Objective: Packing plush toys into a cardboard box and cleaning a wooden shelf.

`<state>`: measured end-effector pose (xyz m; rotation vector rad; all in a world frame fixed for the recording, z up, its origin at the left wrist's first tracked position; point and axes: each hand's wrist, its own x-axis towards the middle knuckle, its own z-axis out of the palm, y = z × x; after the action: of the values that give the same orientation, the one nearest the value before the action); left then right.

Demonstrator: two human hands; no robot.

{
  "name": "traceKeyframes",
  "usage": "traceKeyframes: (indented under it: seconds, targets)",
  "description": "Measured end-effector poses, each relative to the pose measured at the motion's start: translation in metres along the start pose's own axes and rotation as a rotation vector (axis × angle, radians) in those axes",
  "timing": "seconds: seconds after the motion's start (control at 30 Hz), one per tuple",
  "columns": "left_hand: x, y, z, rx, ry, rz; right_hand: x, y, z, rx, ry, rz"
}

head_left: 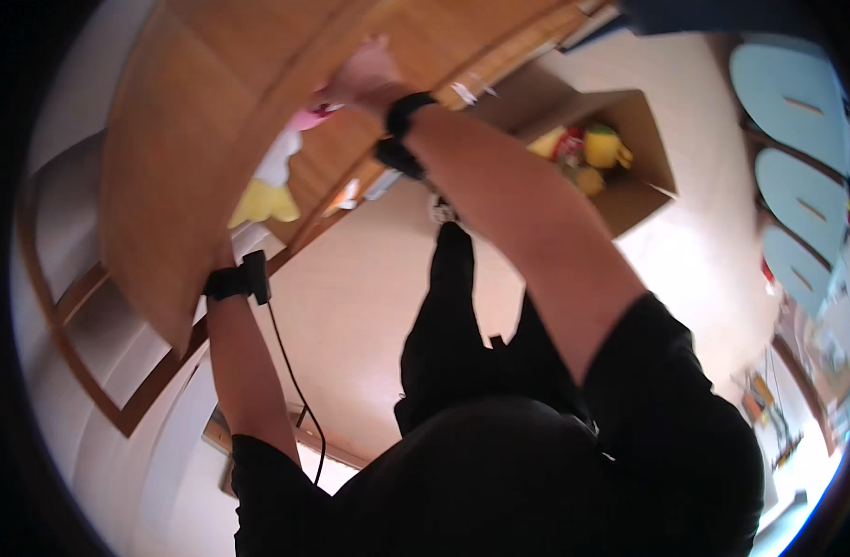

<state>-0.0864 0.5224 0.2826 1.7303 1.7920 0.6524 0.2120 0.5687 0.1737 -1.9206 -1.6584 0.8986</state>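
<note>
A soft, plush-like toy (276, 165) in pink, white and yellow hangs beside the edge of a tilted wooden panel (198, 121), which covers part of it. At its pink end, my right hand (365, 76) is closed, with the fingers partly hidden and blurred. My left forearm reaches up to the panel's lower edge. Beyond its black wristband (228, 282), that hand is hidden behind the wood, close to the toy's yellow end. My right wrist also wears a black band with a small box (400, 158).
An open cardboard box (643, 181) with yellow and red toys stands on the floor at the right. Wooden cabinet boards (444, 37) lie past my right hand. Light-blue rounded panels (792, 100) line the far right. A black cable (300, 395) dangles by my left arm.
</note>
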Motion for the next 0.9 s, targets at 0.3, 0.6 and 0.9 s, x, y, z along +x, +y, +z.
traceKeyframes:
  seconds: [0.3, 0.6, 0.9]
  targets:
    - [-0.070, 0.062, 0.067, 0.265, 0.137, 0.352, -0.179, 0.061, -0.045, 0.345, 0.700, 0.112]
    - [-0.243, 0.145, 0.363, -0.061, -0.436, 0.500, -0.463, 0.330, -0.110, 0.723, 0.687, 0.682]
    - [-0.239, -0.022, 0.498, 0.766, -0.569, 0.432, -0.627, 0.550, 0.001, 0.744, 0.276, 1.607]
